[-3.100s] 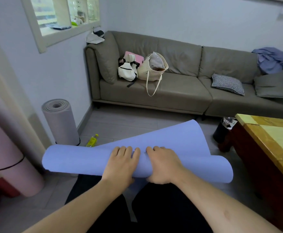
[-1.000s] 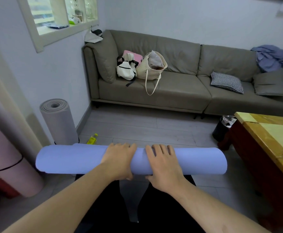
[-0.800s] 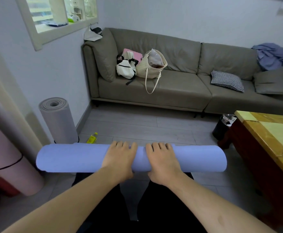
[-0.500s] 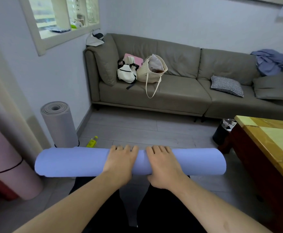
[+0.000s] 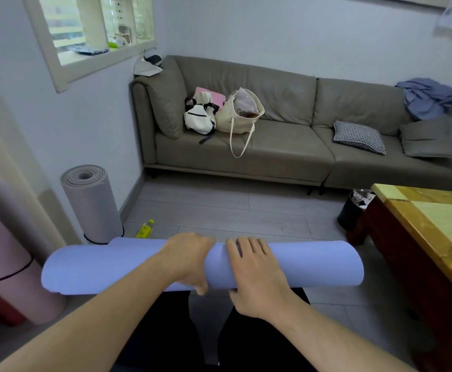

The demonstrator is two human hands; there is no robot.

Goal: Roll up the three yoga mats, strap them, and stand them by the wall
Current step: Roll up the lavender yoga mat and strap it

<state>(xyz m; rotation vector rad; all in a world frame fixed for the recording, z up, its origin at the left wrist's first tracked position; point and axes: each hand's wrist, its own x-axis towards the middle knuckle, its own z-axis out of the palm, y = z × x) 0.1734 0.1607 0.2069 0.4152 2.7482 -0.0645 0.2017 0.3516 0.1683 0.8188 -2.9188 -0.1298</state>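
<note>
A blue yoga mat (image 5: 313, 264), rolled into a tube, lies crosswise in front of me above my dark-clad legs. My left hand (image 5: 190, 260) wraps over the middle of the roll, with its thumb under the near side. Beside it my right hand (image 5: 257, 272) grips the roll, fingers laid over the top. A grey rolled mat (image 5: 90, 202) stands upright by the left wall with a black strap round its base. A pink rolled mat (image 5: 13, 280) with a black strap leans at the far left.
A grey sofa (image 5: 281, 154) with bags (image 5: 222, 114) and cushions runs along the back wall. A yellow bottle (image 5: 145, 229) lies on the floor near the grey mat. A wooden table (image 5: 434, 229) stands at right, with a black bin (image 5: 352, 210) beside it.
The loose blue flap has been rolled in, so the mat is now one closed tube. My left hand has curled further round the roll. The view shifted slightly.
</note>
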